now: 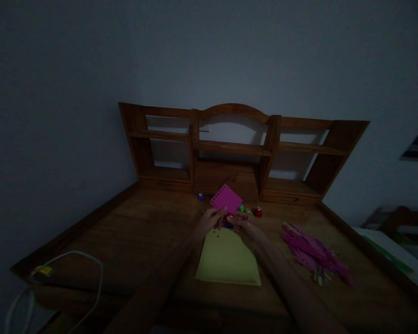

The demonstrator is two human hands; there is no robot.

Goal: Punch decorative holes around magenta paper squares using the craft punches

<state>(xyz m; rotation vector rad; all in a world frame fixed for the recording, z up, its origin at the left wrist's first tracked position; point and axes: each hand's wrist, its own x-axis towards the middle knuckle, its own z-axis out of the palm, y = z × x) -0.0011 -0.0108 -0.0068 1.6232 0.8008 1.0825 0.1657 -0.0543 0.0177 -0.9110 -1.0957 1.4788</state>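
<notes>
Through the head view I see the left hand [207, 221] pinching a pink card [228, 199], its near corner hidden by fingers; the right hand [243, 221] grips a small red object [229, 215], dimly seen. A yellow sheet [229, 260] lies beneath; green pieces [241, 208] sit just beyond, pink strips [311, 250] off right.

Tilted, hole-edged pink card [227, 199]

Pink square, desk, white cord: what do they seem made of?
Pink square: likely paper or thin card, apparently matte; flat, with holes along its edge. Desk: probably wood, dull in this light; brown, unevenly toned. White cord: perhaps plastic-sheathed, curving smoothly; sheen unclear.
</notes>
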